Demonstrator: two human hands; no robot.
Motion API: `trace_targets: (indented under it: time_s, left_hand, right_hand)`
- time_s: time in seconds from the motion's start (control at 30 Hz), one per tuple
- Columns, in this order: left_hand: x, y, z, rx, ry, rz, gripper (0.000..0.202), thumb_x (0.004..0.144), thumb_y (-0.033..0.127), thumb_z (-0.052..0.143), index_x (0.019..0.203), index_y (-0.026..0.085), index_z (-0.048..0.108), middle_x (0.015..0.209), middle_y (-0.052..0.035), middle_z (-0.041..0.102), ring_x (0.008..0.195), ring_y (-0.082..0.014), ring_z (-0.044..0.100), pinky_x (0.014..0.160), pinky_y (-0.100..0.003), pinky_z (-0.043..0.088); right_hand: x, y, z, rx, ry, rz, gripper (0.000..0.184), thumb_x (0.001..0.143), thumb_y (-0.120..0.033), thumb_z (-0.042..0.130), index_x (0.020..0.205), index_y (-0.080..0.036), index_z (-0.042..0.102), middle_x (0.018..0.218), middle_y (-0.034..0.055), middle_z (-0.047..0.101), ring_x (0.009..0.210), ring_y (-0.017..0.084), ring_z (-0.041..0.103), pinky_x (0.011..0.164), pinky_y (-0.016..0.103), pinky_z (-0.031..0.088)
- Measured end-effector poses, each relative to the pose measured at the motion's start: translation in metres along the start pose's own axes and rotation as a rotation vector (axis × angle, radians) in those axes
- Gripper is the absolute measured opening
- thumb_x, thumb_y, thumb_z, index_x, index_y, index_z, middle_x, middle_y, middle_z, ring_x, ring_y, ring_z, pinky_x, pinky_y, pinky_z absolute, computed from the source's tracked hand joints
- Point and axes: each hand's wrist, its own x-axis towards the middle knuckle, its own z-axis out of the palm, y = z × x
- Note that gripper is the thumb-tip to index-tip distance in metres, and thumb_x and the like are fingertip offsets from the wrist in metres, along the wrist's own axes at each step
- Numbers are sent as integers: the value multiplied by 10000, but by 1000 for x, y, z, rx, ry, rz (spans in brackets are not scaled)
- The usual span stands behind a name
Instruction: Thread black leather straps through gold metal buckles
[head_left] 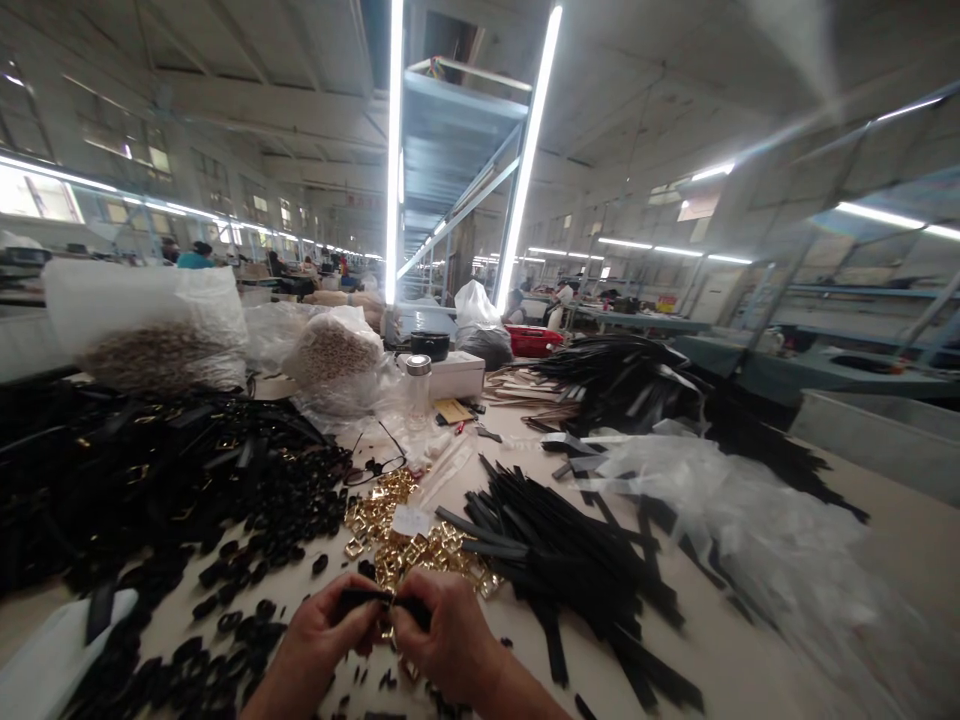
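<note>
Close together at the bottom centre, my left hand (330,625) and my right hand (442,620) both grip a short black strap (364,597). Fingers are pinched around it, and a bit of gold metal shows just below; whether it is joined to the strap is hidden. Right beyond my hands lies a heap of gold buckles (431,555) with a small white label (412,520) on it. To the left spread many small black loops (247,560). A pile of black straps (559,545) lies to the right of the buckles.
Black straps with gold buckles (135,470) are heaped at left. Bags of small pieces (334,350) stand behind, near a glass bottle (418,390) and eyeglasses (382,465). Clear plastic sheeting (720,490) covers straps at right. A grey bin (885,440) stands at far right.
</note>
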Motion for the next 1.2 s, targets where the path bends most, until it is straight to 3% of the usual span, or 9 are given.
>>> trace_targets:
  time_s: [0.17, 0.3, 0.4, 0.5, 0.63, 0.77, 0.87, 1.0, 1.2]
  left_hand:
    - [0, -4, -1, 45, 45, 3, 360, 647, 489, 748, 777, 176, 627, 551, 18, 600, 501, -131, 528, 493, -218, 438]
    - [-5, -2, -4, 231, 85, 132, 273, 691, 433, 737, 794, 197, 647, 674, -1, 650, 610, -162, 591, 566, -229, 486]
    - [-11, 3, -8, 286, 29, 226, 257, 749, 432, 690, 870, 205, 690, 809, -36, 694, 726, -197, 638, 670, -256, 520]
    - [-12, 7, -10, 194, -45, 192, 344, 843, 490, 556, 930, 195, 710, 934, -74, 701, 767, -209, 649, 692, -286, 535]
    - [-8, 9, -7, 89, -58, 97, 296, 766, 447, 678, 911, 189, 679, 763, -34, 672, 636, -159, 600, 580, -249, 507]
    - [-6, 17, -3, 1, -129, -21, 468, 643, 384, 792, 1048, 200, 646, 950, -54, 679, 667, -148, 600, 570, -247, 493]
    - [-8, 25, -4, 28, -175, -89, 349, 636, 356, 800, 899, 162, 677, 783, -32, 674, 645, -130, 571, 587, -232, 464]
    - [-11, 32, -6, 63, -130, -58, 246, 664, 338, 783, 732, 148, 641, 616, 16, 592, 576, -101, 502, 563, -220, 418]
    - [-13, 35, -6, 79, -126, -20, 261, 692, 336, 756, 849, 152, 656, 713, -4, 645, 623, -115, 550, 586, -229, 445]
  right_hand:
    - [-1, -8, 3, -73, 30, -43, 134, 740, -201, 551, 629, -192, 475, 616, -36, 568, 546, 91, 485, 518, 204, 278]
    - [0, -8, 4, -119, 77, -25, 156, 737, -222, 558, 628, -195, 450, 600, -39, 546, 535, 94, 460, 512, 220, 253]
    - [3, -5, -1, -101, 89, 25, 149, 753, -223, 560, 639, -197, 467, 598, -43, 537, 538, 93, 455, 512, 217, 254]
    - [5, -2, -7, -62, 82, 50, 149, 769, -234, 569, 651, -197, 486, 605, -43, 540, 552, 95, 467, 520, 207, 279]
    - [4, -1, -9, 38, -1, -22, 130, 790, -230, 567, 672, -196, 523, 625, -42, 556, 563, 92, 483, 527, 193, 307]
    - [2, 0, -7, 113, -87, -127, 66, 786, -185, 566, 721, -194, 572, 661, -38, 582, 592, 92, 508, 555, 188, 331]
    - [4, 3, -8, 104, -149, -151, 58, 789, -172, 576, 739, -189, 601, 654, -38, 589, 589, 93, 511, 560, 190, 334]
    - [7, 6, -14, 104, -239, -123, 83, 815, -177, 574, 750, -179, 624, 632, -39, 592, 563, 90, 501, 544, 187, 331]
    - [11, 5, -24, 79, -249, -156, 90, 802, -151, 582, 719, -169, 611, 632, -39, 564, 563, 84, 466, 542, 189, 314]
